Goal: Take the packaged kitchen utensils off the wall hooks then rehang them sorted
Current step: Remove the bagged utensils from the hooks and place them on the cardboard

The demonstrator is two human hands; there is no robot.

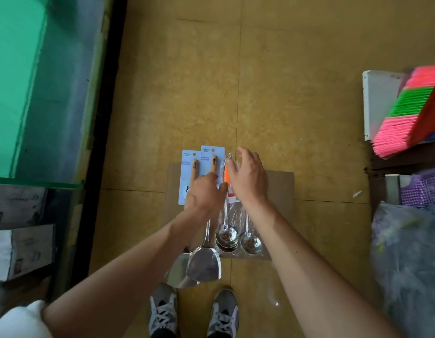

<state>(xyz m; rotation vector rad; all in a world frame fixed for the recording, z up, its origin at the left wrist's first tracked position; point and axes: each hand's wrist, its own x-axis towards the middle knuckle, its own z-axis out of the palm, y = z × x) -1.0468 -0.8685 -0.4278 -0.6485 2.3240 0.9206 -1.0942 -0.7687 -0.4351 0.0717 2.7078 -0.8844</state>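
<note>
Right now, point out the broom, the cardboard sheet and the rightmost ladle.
Broom (394,135): head view, on its pink bristles.
Cardboard sheet (281,189): head view, on its bare right part.
Rightmost ladle (251,243): head view, on its bowl.

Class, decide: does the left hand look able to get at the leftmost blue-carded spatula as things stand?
Probably yes. The left hand sits right by that spatula's blue card, which lies mostly uncovered on the cardboard; the right hand is off over the ladles.

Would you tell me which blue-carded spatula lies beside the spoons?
The right spatula, its card reaching higher in view; the left spatula lies farther from the spoons.
</note>
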